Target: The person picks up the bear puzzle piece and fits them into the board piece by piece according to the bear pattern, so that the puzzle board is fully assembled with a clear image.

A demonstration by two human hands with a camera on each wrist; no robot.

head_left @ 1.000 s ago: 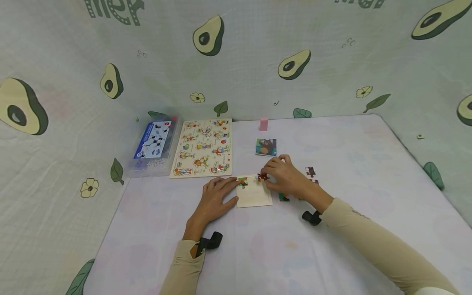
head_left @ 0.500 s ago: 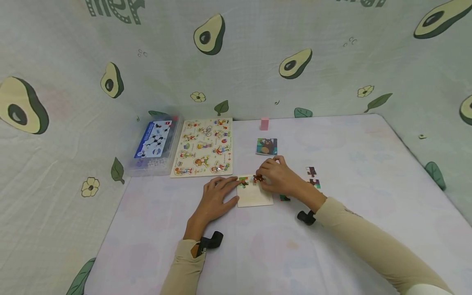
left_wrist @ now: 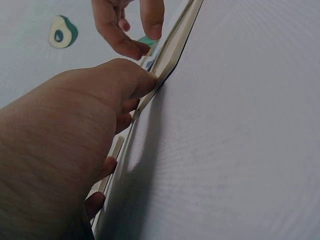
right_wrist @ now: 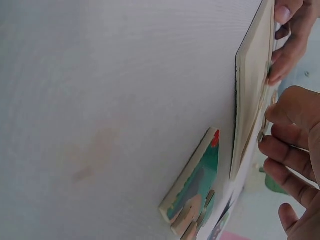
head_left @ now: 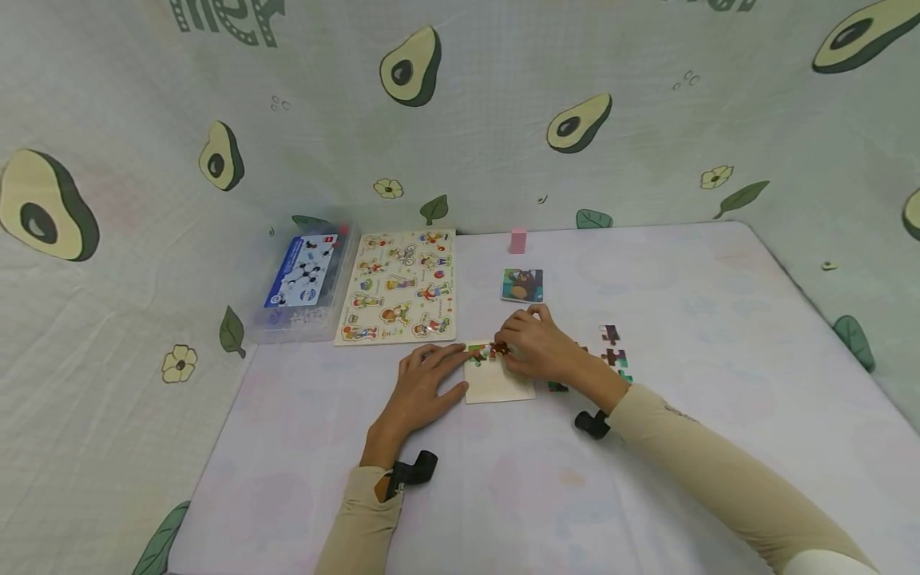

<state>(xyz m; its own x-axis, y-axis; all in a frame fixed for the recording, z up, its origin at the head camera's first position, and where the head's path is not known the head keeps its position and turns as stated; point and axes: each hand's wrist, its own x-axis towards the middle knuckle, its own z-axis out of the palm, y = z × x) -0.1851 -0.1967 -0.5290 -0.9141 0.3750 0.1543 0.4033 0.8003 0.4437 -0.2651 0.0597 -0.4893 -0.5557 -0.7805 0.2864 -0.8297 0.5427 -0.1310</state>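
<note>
A square wooden puzzle tray lies on the table between both hands. My left hand rests at its left edge with the fingers extended. The left index fingertip presses on a green jigsaw piece in the tray's upper left corner; the thumb touches the side edge. Thumb and fingers of my right hand pinch a brown-red jigsaw piece at the top of the tray, right beside the green piece. In the right wrist view that pinched piece shows edge-on over the tray.
Loose jigsaw pieces lie right of the tray, partly hidden by the right forearm. Behind it are a bear picture card and a pink block. A wooden figure board and a clear plastic box stand back left.
My right hand has moved left along the tray's top edge, bringing the brown-red jigsaw piece up to the green one. My left hand has stayed in place.
</note>
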